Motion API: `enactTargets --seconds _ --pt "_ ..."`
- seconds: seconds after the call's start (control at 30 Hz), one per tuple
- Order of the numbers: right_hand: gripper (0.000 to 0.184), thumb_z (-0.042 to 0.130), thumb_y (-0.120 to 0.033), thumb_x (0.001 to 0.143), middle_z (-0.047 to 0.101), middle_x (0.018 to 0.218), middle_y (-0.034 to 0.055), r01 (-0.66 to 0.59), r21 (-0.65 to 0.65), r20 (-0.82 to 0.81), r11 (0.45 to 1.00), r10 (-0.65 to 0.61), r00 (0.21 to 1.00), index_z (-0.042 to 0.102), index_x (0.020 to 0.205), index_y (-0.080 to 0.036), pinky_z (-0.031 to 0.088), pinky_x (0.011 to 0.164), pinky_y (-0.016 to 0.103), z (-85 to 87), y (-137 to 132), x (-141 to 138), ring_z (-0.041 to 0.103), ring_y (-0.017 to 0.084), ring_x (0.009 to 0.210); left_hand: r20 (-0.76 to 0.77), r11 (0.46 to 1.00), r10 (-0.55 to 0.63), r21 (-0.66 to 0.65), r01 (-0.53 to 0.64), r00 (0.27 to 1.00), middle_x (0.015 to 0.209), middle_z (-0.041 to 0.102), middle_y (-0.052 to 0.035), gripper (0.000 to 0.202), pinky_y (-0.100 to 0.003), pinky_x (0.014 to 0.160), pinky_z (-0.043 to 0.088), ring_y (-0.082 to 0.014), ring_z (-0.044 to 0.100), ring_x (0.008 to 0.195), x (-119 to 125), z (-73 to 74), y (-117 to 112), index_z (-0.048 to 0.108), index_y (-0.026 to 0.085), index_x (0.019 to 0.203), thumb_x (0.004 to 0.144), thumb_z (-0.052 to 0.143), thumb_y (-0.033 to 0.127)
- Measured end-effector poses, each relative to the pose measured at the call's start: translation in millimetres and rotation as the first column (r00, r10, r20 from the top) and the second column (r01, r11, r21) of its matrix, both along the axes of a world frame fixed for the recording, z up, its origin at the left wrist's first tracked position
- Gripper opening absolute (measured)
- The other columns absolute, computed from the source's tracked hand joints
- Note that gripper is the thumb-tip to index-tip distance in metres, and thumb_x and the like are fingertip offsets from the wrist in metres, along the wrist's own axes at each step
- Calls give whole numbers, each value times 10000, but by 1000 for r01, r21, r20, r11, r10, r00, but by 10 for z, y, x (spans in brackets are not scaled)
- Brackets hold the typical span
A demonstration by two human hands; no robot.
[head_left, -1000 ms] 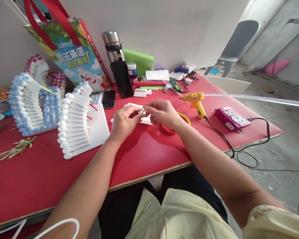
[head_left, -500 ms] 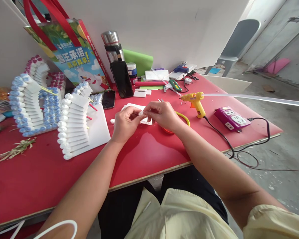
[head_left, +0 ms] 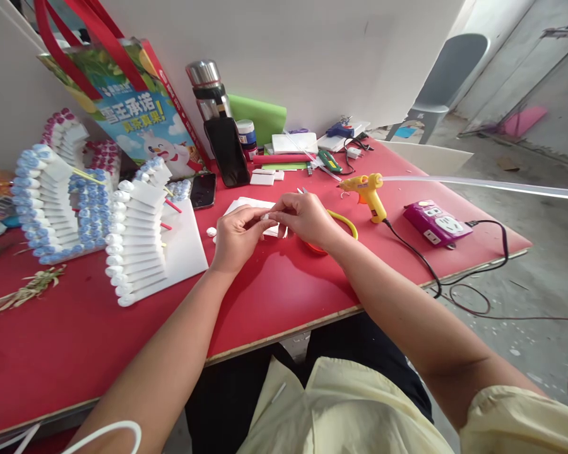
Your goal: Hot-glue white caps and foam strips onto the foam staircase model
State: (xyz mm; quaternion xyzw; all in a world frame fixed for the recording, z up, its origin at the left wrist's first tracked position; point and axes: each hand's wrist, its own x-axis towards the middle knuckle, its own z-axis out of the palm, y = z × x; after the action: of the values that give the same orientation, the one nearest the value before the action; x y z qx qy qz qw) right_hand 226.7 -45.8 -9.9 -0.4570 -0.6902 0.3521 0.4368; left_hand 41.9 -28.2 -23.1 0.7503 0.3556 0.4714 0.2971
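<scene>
Over the red table (head_left: 284,296), my left hand (head_left: 235,238) pinches a small white rolled piece (head_left: 266,217) between thumb and fingers. My right hand (head_left: 307,222) meets it from the other side, its fingertips closed on the same piece. Most of the piece is covered by the fingers. Beneath and behind both hands lies a stack of white sheets (head_left: 247,202). A loose white roll (head_left: 211,232) rests just left of my left hand. Scissors with a yellow and orange handle (head_left: 344,221) lie partly hidden under my right hand and wrist.
A white fan-shaped row of rolled-tip strips (head_left: 137,252) stands at left, beside a blue-tipped one (head_left: 42,202). A yellow glue gun (head_left: 369,195) and purple power socket (head_left: 438,224) are at right. Behind stand a phone (head_left: 227,151), a flask (head_left: 208,88) and a printed bag (head_left: 137,113).
The view has shifted slightly, so the table things sit a little further left. Both hands keep their pinch on the white piece, with only small finger movement.
</scene>
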Motion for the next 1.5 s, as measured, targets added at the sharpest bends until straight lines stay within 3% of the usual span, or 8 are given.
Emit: enactTargets --seconds 0.23,0.5,0.73,0.93,1.03,1.23,1.37,1.5 --pt "83 671 -225 856 727 697 20 20 -57 -27 998 -22 999 652 802 -165 499 496 202 -47 61 30 682 132 553 48 961 -150 -229 157 988 993 732 -88 359 -305 662 568 -151 657 654 1 39 3 780 168 1099 869 726 438" --pt "149 689 -302 848 704 653 10 39 -30 -46 999 -40 998 662 787 -168 474 478 207 42 -3 3 652 126 510 198 910 -131 -365 197 971 788 661 -19 284 -252 625 512 -100 580 594 -2 13 53 759 176 1019 848 757 403" --pt "333 639 -453 895 654 601 -1 224 -13 -202 975 -222 954 591 711 -179 399 442 228 131 -22 7 523 94 404 667 564 42 -631 533 744 1001 698 -85 166 -274 861 584 -139 677 857 -49 72 80 726 137 827 762 815 261" --pt "369 584 -379 912 570 550 6 352 168 310 921 -388 868 497 600 -204 302 508 267 324 -242 110 449 122 485 787 437 92 -582 686 610 946 668 -74 140 -204 827 599 -103 658 798 -116 125 64 720 121 860 759 799 177" --pt "419 555 -453 933 550 558 28 429 225 571 875 -475 670 476 597 -215 256 523 292 380 -558 341 436 150 508 794 451 58 -562 693 606 950 685 -73 185 -193 803 603 -102 668 794 -130 122 61 731 121 880 746 832 199" --pt "370 498 -515 955 695 918 151 703 273 743 656 -608 280 664 939 -185 389 633 359 132 -937 1022 645 299 805 667 590 -90 -562 579 740 963 747 -90 201 -249 768 610 -127 693 779 -88 122 24 756 139 917 795 827 282" --pt "505 493 -556 941 676 1108 213 722 211 743 659 -588 320 661 1102 -108 450 764 382 -38 -724 1243 641 343 1026 576 669 -132 -549 502 806 964 755 -100 223 -272 713 593 -133 679 727 -55 141 -8 746 139 901 807 814 330" --pt "413 580 -576 847 703 879 126 712 57 690 700 -543 479 660 905 -175 429 665 349 -105 -362 1343 652 287 823 522 723 -130 -532 440 843 963 757 -104 263 -295 694 582 -138 668 675 -64 129 -3 731 141 918 811 805 369"
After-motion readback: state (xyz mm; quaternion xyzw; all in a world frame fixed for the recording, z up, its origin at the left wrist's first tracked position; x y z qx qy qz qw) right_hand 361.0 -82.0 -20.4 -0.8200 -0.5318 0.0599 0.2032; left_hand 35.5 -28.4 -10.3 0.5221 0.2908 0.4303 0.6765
